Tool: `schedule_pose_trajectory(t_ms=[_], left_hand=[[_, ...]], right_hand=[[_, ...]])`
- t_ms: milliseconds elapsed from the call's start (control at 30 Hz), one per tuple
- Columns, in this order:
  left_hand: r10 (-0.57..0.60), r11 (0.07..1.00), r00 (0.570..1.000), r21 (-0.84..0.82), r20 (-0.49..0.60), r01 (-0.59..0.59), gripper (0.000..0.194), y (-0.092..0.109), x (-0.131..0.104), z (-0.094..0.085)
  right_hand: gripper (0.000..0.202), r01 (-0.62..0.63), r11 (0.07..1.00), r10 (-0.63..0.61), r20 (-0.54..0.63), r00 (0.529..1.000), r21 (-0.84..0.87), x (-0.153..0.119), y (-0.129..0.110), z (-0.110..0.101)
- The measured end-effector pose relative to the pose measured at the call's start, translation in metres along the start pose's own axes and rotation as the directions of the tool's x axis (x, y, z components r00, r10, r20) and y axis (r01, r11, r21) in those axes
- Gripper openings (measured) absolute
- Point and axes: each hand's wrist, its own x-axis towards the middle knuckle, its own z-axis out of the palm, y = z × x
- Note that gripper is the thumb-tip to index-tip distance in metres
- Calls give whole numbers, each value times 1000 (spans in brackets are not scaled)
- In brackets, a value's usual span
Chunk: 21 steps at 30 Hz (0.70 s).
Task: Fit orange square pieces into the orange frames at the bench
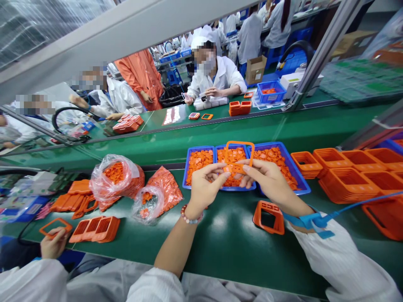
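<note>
Between both hands an orange plastic frame [253,152] is held up, its open window towards the top. My left hand [206,184], with a beaded bracelet at the wrist, pinches its left lower corner. My right hand [266,178], with a blue wrist strap [315,220], grips the right lower corner. Behind the frame stand blue bins of small orange parts: a left bin [199,161], a middle one partly hidden by the hands, and a right bin [281,167]. Below my right hand, another orange frame [269,218] lies on the green table [233,243].
Stacks of orange frames [349,184] stand at the right. Plastic bags of small orange parts [115,178] lie left of my arm. At far left a co-worker's hand [55,243] holds an orange frame near more stacks [96,230]. Metal posts [324,54] and a masked co-worker [217,75] are across.
</note>
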Motion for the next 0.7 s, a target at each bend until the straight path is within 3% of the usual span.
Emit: schedule_pose_trajectory(t_ms=[400, 700], left_hand=[[22, 999, 1000, 49, 4, -22, 27, 0, 0, 0], [219, 929, 970, 281, 103, -239, 23, -9, -3, 2]], right_hand=[[46, -6, 1000, 6, 12, 1000, -11, 0, 0, 0], [47, -48, 999, 49, 33, 998, -14, -1, 3, 0]])
